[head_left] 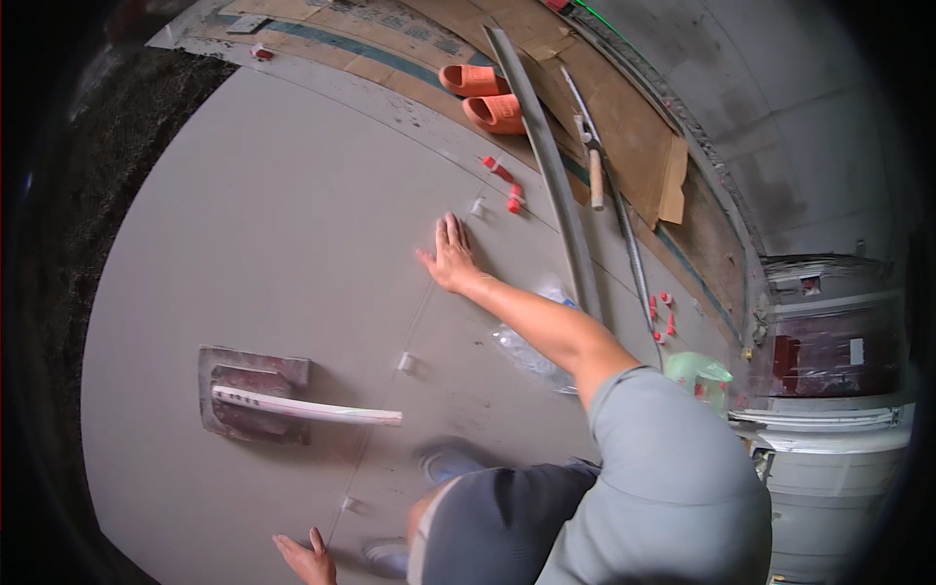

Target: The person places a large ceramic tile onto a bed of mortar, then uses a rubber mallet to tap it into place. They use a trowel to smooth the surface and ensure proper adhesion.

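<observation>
My right hand (450,255) lies flat on a large grey floor tile (234,234), fingers stretched out, beside the seam and a white tile-leveling clip (478,207). At the lower edge my left hand (308,560) is over the tile near the same seam, thumb and fingers apart, holding nothing visible; its wrist is cut off by the frame. Two more white clips stand in the seam, one mid-frame (406,363) and a lower one (348,504). Left of the seam, a rectangular dark-red plate tool (255,378) with a long pale handle rests on the tile.
Red leveling wedges (515,199) lie beyond my right hand. A clear plastic bag (526,353) sits under my right arm. Farther right are a long metal straightedge (551,166), a wooden-handled hammer (596,175), orange slippers (495,114) and cardboard (624,127). Dark, rough ground (127,156) borders the left side.
</observation>
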Action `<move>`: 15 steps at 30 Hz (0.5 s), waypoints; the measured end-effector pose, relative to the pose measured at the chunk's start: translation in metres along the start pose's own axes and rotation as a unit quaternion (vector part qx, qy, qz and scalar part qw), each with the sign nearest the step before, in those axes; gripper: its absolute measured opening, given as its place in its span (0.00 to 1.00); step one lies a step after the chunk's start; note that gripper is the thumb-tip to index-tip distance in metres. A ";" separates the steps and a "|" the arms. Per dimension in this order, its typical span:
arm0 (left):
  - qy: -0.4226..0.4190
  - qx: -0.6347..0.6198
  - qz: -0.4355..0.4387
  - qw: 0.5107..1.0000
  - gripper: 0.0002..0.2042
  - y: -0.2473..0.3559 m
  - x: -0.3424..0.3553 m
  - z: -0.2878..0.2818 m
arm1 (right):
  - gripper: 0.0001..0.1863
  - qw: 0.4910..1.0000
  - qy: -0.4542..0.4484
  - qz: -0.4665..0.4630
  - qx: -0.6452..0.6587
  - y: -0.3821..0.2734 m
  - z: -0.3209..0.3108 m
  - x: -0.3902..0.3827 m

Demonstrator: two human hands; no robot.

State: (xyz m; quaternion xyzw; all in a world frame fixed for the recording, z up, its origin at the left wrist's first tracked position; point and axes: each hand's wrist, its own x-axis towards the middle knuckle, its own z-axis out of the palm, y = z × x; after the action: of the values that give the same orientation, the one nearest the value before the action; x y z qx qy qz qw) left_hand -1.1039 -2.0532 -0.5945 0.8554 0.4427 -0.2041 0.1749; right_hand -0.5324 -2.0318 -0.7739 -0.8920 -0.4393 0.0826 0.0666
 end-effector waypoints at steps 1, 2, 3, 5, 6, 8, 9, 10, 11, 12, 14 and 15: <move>-0.002 -0.118 -0.168 0.979 0.39 -0.025 -0.008 0.037 | 0.44 0.994 -0.047 -0.010 0.093 -0.034 0.001 -0.004; -0.002 -0.161 -0.259 0.952 0.40 -0.056 -0.014 0.068 | 0.43 0.978 -0.099 -0.022 0.184 -0.073 -0.009 -0.019; 0.007 -0.203 -0.342 0.917 0.42 -0.085 -0.017 0.097 | 0.42 0.958 -0.152 -0.092 0.224 -0.109 -0.019 -0.037; 0.001 -0.149 -0.364 0.919 0.43 -0.153 -0.019 0.134 | 0.40 0.898 -0.280 -0.194 0.280 -0.187 -0.058 -0.076; -0.002 -0.139 -0.363 0.921 0.44 -0.172 -0.009 0.134 | 0.40 0.872 -0.325 -0.175 0.321 -0.214 -0.063 -0.097; -0.007 -0.119 -0.363 0.924 0.47 -0.213 0.013 0.131 | 0.38 0.779 -0.511 -0.172 0.320 -0.267 -0.065 -0.110; -0.023 -0.107 -0.370 0.923 0.48 -0.233 0.029 0.124 | 0.36 0.783 -0.529 -0.164 0.284 -0.288 -0.070 -0.115; -0.038 -0.094 -0.379 0.920 0.49 -0.251 0.043 0.113 | 0.35 0.784 -0.548 -0.159 0.246 -0.307 -0.070 -0.117; -0.034 -0.093 -0.397 0.912 0.50 -0.267 0.060 0.101 | 0.32 0.756 -0.599 -0.087 0.249 -0.320 -0.050 -0.114; -0.032 -0.093 -0.416 0.904 0.51 -0.279 0.077 0.091 | 0.32 0.789 -0.547 -0.109 0.259 -0.328 -0.044 -0.115; -0.032 -0.114 -0.463 0.878 0.53 -0.286 0.126 0.062 | 0.32 0.845 -0.435 -0.148 0.273 -0.338 -0.041 -0.110; -0.007 -0.124 -0.518 0.846 0.54 -0.290 0.148 0.056 | 0.32 0.842 -0.428 -0.167 0.282 -0.347 -0.040 -0.099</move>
State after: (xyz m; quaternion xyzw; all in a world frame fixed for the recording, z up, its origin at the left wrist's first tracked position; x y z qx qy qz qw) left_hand -1.2770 -1.8199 -0.7517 0.4715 0.8420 -0.2144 0.1510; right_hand -0.8516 -1.9023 -0.6595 -0.6236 -0.5243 0.5644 0.1329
